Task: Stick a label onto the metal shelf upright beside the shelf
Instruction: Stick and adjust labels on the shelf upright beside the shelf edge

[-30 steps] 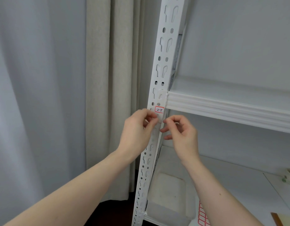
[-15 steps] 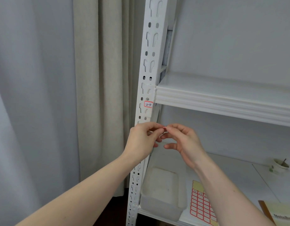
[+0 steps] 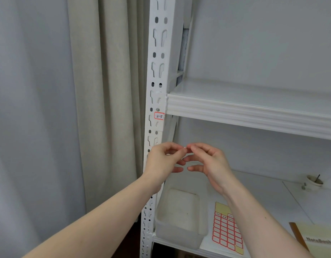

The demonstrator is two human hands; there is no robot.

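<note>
Our left hand point(image 3: 163, 161) and right hand point(image 3: 207, 161) have dropped away from the label point(image 3: 159, 116), fingertips now pinched together on something too small to tell. The label stays stuck on the upright point(image 3: 157, 71), just below the shelf's point(image 3: 254, 110) left corner, so we judge the sticking done. The label sheet point(image 3: 227, 231) lies on the lower shelf.

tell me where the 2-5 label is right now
In the head view the label is stuck on the white upright, left of centre, just below the front lip of the upper shelf and above both hands.
</note>
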